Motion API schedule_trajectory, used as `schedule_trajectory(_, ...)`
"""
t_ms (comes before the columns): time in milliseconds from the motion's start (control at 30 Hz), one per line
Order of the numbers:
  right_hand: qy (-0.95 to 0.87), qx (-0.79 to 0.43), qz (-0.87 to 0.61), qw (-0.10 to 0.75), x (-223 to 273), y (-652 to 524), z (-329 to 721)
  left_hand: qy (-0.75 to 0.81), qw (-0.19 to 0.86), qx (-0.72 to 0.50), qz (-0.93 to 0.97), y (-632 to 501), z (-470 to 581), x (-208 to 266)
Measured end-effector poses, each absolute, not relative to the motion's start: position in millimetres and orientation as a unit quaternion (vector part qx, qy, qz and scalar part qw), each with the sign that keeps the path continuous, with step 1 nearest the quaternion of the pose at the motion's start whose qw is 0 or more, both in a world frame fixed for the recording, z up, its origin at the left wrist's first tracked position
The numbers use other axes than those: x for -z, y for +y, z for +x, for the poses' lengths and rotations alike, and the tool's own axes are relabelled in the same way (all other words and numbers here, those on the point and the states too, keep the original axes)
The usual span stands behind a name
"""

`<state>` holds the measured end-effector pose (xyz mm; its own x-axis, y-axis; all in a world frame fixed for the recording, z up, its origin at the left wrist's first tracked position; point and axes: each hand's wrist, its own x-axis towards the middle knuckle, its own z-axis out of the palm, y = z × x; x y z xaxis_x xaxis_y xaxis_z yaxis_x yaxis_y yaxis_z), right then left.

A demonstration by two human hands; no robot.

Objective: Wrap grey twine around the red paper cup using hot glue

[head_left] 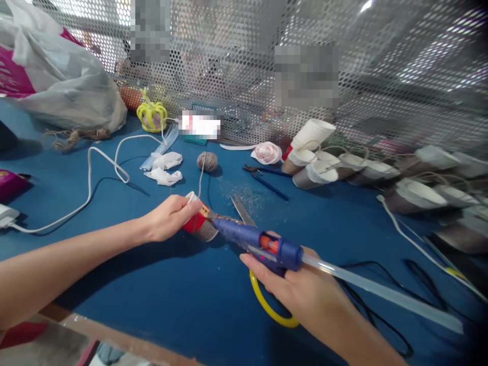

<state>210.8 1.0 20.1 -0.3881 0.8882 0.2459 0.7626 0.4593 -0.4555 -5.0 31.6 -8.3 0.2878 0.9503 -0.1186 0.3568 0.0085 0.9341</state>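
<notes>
one hazard: the glue gun (244,235), gripped by the right hand (301,284), could burn the left hand (170,217), gripping the cup (197,224), should its nozzle (212,216) slip.

Apparently a craft workshop, from the glue gun (244,235), pliers (270,186), yarn ball (209,162) and perforated metal screen (236,66).

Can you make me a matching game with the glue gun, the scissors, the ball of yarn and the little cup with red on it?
Things:
1. glue gun
2. scissors
3. ball of yarn
4. little cup

Places and colours:
A. held in the left hand
B. grey, resting on the blue table
C. blue, held in the right hand
D. yellow handle, partly hidden behind the glue gun

Right pairs: 1-C, 2-D, 3-B, 4-A
</notes>
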Motion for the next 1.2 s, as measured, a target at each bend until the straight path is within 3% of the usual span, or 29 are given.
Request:
schedule_trajectory(133, -0.833, -0.183, -0.476, 0.216, -26, -4, 208, 0.516, 0.511, -0.315, 0.611, 32, -2, 8)
schedule_trajectory(533, -0.865, -0.108, -0.452, 0.191, -17, -12, 202, 0.547, 0.489, -0.324, 0.598, 34, -2, 13)
schedule_trajectory(900, -0.821, -0.12, -0.493, 0.262, -18, 6, 212, 0.501, 0.493, -0.321, 0.634, 31, -4, 13)
schedule_trajectory(1067, -0.81, -0.151, -0.508, 0.252, -17, 11, 215, 0.495, 0.485, -0.301, 0.655, 33, -6, 15)
schedule_trajectory(1200, -0.768, -0.254, -0.545, 0.219, -25, 11, 211, 0.499, 0.484, -0.298, 0.654, 33, -6, 16)
